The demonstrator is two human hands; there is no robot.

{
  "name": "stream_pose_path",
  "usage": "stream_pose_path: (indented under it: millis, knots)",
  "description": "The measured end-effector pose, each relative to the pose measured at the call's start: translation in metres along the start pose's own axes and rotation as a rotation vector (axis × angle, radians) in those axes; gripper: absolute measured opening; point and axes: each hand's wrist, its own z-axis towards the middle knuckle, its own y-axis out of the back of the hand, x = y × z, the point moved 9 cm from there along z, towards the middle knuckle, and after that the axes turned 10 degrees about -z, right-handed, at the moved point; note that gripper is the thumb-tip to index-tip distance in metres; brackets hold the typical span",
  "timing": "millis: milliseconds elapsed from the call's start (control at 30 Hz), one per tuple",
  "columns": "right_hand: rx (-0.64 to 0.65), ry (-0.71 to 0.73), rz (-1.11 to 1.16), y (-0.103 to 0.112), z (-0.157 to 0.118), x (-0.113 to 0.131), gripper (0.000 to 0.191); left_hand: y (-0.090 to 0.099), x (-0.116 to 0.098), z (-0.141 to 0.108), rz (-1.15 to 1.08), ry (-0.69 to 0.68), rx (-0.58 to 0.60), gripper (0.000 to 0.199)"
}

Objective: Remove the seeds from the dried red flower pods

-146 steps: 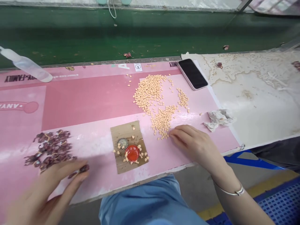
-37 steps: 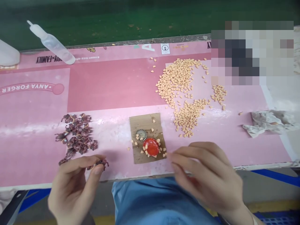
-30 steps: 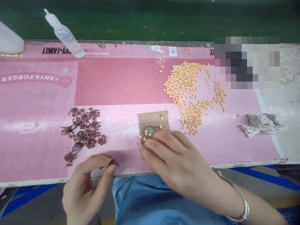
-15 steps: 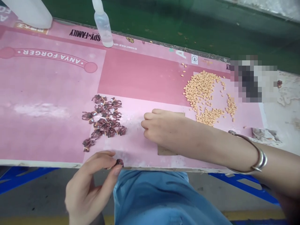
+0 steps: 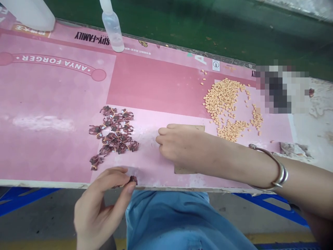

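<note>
Upside-down ANYA FORGER point(image 5: 53, 63) on pink mat point(image 5: 153, 83), upside-down SPY×FAMILY point(image 5: 91, 39) along its far edge

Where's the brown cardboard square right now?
In the head view, the brown cardboard square lies mostly under the right hand, left of the pale orange granules.

my pink mat point(image 5: 44, 152) is two-toned, a deeper rose block point(image 5: 153, 83) on paler pink, with dark pink lettering point(image 5: 54, 62). the dark maroon bundles point(image 5: 113, 130) carry yellow bands point(image 5: 112, 111) beside pale orange granules point(image 5: 222, 99). my jeans point(image 5: 177, 222) are mid blue, my bangle point(image 5: 281, 175) silver, the bench point(image 5: 182, 24) deep green.
</note>
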Motion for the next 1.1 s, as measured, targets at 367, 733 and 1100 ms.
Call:
stream_pose_path:
  millis: [367,733,1100]
  knots:
    - [0.112,0.009,0.082,0.01,0.0,-0.003,0.033,-0.003,0.001,0.0,0.035,-0.036,0.071,0.025]
    - [0.094,-0.04,0.108,0.006,0.014,-0.01,0.012,0.001,0.002,-0.001,0.055,0.01,-0.004,0.021]
    - [0.012,-0.338,0.39,0.006,0.003,-0.081,0.025,0.002,0.007,0.005,0.112,-0.045,0.075,0.02]
